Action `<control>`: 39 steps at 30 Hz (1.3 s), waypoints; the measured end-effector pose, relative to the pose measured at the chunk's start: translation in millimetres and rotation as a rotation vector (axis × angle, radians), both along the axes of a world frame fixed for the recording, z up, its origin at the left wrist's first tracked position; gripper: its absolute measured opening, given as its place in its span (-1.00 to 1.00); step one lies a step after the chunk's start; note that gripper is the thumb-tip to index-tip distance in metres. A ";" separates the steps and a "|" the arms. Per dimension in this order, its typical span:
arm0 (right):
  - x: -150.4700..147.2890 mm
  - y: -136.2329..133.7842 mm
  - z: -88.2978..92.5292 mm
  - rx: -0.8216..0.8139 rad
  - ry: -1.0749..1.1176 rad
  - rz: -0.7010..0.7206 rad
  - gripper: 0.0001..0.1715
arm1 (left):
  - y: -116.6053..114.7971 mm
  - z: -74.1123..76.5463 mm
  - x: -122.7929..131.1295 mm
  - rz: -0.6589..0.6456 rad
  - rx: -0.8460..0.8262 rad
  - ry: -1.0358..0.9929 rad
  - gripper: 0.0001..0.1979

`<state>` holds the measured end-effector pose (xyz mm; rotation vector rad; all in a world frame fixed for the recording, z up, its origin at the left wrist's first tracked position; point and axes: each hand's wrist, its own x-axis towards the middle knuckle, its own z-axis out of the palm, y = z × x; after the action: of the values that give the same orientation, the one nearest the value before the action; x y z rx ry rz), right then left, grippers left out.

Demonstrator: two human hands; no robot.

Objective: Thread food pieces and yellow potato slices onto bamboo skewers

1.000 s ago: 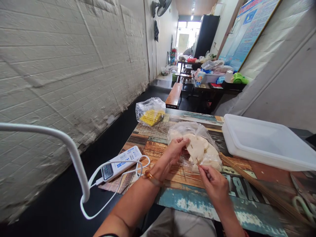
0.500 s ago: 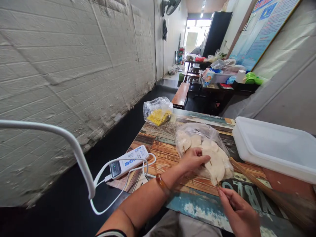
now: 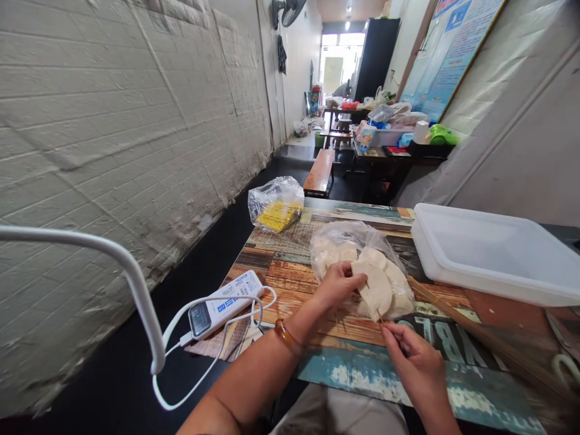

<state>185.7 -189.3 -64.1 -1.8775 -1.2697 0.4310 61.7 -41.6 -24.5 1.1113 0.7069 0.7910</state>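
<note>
The pale flat piece (image 3: 374, 289) is hanging between the two hands, in front of the open clear bag (image 3: 357, 231) on the patterned desk (image 3: 290, 272), and more pale pieces (image 3: 372, 256) are lying in the bag just behind it. The left hand (image 3: 339, 285) is closing thumb and fingers on the piece's left edge, while the right hand (image 3: 410, 350) is sitting lower and nearer the person, its fingertips narrowing on the near end of a thin stick (image 3: 379, 315). That stick is running away from the right fingertips, up and slightly leftward, and is entering the lower tip of the piece; a short length is showing again beside the left thumb, so its line is seeming to follow the piece's long axis. The left hand is therefore being the nearer one to the middle of the piece, the right the nearer one to its pointed lower end. Whether the piece is touching those behind it, one cannot tell. Off to the right, a bundle of sticks (image 3: 457, 320) is lying slantwise between the bag and the white tub (image 3: 493, 289).
</note>
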 end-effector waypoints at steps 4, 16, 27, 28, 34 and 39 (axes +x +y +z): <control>-0.1 0.5 -0.1 0.042 0.038 0.030 -0.64 | -0.4 5.9 -1.6 -0.015 -0.042 0.013 -0.73; 2.6 1.6 12.3 0.144 -0.123 0.084 -0.67 | 5.6 4.3 -1.7 -0.008 -0.164 -0.005 -0.67; 4.7 4.1 12.0 0.147 -0.162 0.109 -0.64 | 2.4 10.8 -3.2 -0.011 -0.150 0.006 -0.71; 4.1 4.3 12.8 0.140 -0.161 0.100 -0.64 | 2.0 11.8 -3.3 -0.005 -0.142 0.005 -0.72; 1.3 3.6 15.5 0.112 -0.160 0.098 -0.62 | 4.2 9.9 -3.7 0.082 0.085 0.071 -0.78; 1.3 2.1 17.1 0.099 -0.174 0.080 -0.65 | 6.5 5.2 -4.1 0.057 0.140 0.100 -0.82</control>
<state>187.1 -187.3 -47.0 -1.8161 -1.4579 0.2456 57.7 -35.0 -19.3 1.2684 0.7787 0.8480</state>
